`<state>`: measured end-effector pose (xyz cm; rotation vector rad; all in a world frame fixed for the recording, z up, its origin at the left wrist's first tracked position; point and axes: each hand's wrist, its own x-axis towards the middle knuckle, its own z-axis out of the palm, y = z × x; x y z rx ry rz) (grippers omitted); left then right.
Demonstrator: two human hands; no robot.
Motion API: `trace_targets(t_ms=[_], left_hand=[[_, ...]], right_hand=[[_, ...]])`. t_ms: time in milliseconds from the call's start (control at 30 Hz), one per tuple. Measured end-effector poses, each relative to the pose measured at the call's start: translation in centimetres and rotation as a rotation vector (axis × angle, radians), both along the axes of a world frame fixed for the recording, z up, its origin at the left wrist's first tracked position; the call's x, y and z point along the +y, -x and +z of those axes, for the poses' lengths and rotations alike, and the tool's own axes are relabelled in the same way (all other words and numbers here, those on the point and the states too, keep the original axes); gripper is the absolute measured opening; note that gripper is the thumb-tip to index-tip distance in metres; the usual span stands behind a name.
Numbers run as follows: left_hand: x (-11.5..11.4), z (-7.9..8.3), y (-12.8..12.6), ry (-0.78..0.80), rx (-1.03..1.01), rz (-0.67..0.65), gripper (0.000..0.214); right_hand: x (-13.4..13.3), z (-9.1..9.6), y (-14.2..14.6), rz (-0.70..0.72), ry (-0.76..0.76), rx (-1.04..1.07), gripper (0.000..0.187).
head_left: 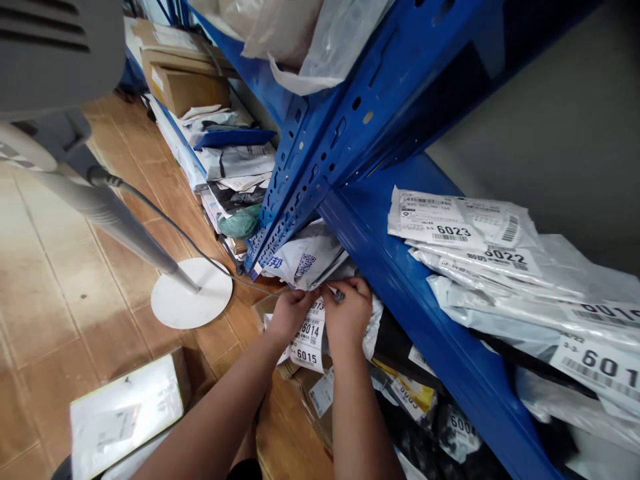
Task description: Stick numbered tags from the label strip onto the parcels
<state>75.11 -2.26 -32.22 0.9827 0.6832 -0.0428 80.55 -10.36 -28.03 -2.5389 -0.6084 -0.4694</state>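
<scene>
Toward six o'clock from the blue upright (301, 163): label strip (307, 347), numbered 6014, 6015; left grip (290, 316) pinching its top, right grip (350, 313) curled alongside, hold unclear. Risks: uneven pulling could tear labels; grey cable (180, 233), ten o'clock of left grip, could snag.

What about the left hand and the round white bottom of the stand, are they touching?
Apart: the head view plainly shows wooden floor between the left hand and the round white bottom.
</scene>
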Motion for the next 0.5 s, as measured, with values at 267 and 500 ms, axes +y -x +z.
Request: trace_targets(t_ms=[267, 500], left_hand=[[0.1, 0.5, 1.5, -0.289, 0.114, 0.068, 0.047], [1.1, 1.3, 4.2, -0.465, 0.014, -0.162, 0.044]], right_hand=[[-0.5, 0.0, -0.4, 0.029, 0.012, 0.036, 0.011], [-0.3, 0.2, 0.1, 0.063, 0.063, 0.060, 0.002]])
